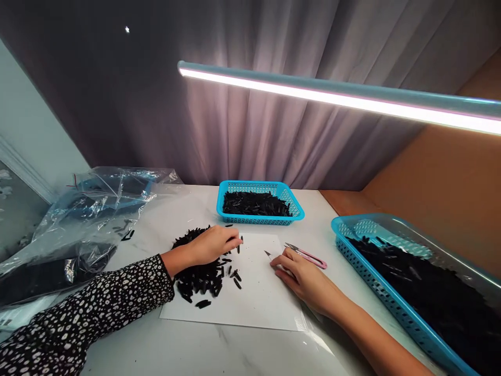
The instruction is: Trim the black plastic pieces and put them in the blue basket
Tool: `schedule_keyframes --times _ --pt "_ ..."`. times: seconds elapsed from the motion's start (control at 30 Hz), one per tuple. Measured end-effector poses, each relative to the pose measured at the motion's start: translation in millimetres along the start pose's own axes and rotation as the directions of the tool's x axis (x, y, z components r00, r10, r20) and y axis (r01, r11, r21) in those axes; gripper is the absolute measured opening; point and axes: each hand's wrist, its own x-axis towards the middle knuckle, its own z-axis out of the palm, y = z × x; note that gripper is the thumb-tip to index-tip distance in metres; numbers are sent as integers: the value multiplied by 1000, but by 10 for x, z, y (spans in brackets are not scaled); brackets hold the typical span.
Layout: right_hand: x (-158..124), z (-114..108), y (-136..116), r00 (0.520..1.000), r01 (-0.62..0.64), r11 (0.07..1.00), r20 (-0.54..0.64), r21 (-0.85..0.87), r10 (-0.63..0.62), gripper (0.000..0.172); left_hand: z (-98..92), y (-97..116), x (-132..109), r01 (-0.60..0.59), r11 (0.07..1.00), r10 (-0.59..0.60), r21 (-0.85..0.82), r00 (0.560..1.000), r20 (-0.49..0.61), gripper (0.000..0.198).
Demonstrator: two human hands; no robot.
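My left hand is closed, thumb and fingers pressed together, over the right side of a pile of small black elongated pieces. Slivers of black show close to its fingertips, but whether one is pinched there is unclear. In my right hand is a thin tool whose pointed blade sticks out to the left, like a craft knife; its handle is hidden by the fingers. A white sheet lies under the pile and the blade. Just beyond my right hand rest pink-handled thread snips.
At the back stands a blue basket with many black pieces inside. A larger blue basket of black material stands at right. Clear plastic bags cover the table's left side. A lit tube lamp hangs above.
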Motion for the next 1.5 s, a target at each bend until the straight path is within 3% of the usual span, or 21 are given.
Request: schedule_keyframes --times 0.13,0.23,0.33,0.4,0.47,0.57,0.67,0.8,0.87,0.97,1.1,1.2,1.37,1.43,1.5 --pt "60 -37 28 988 -34 999 -152 9 35 22 72 51 67 156 924 -176 -350 984 -27 42" --pt "199 -70 -132 967 -26 978 -244 206 77 22 161 119 93 212 786 -234 -581 972 38 48" --pt "435 -108 -351 949 17 887 -287 462 131 14 224 208 114 219 647 -251 -731 966 68 48" --pt "613 -136 -452 937 60 852 -323 521 131 15 247 261 126 208 568 -259 -796 964 67 42" --pt "769 -154 -488 931 96 874 -355 476 91 15 255 297 132 198 508 -266 -839 962 65 34" --pt "907 -135 -456 932 81 860 -344 504 114 13 250 325 132 184 355 -314 -917 947 69 20" --pt "926 -87 -410 927 36 765 -308 643 215 8 241 335 137 192 244 -393 -951 916 84 16" --pt "869 -95 -424 907 -20 619 -247 785 342 7 224 309 148 240 137 -506 -961 851 141 26" --pt "846 -137 -454 904 -45 521 -187 853 384 8 204 281 141 223 155 -491 -962 863 121 32" --pt "832 -200 -499 899 -86 411 -107 908 425 18 158 256 115 212 288 -372 -934 923 95 30" --pt "813 -222 -539 878 -158 365 -39 918 477 27 98 293 89 202 454 -273 -868 959 80 33" --pt "788 -209 -557 866 -154 439 -93 885 491 26 82 333 88 153 539 -221 -828 975 36 38" --pt "763 -253 -510 870 -98 616 -232 782 434 33 89 345 97 118 639 -256 -760 964 -66 21" --pt "761 -294 -465 877 -135 690 -239 711 418 41 87 334 102 100 683 -256 -724 961 -109 17" --pt "761 -326 -436 900 -160 722 -202 673 387 37 79 320 104 96 722 -257 -685 957 -137 18"
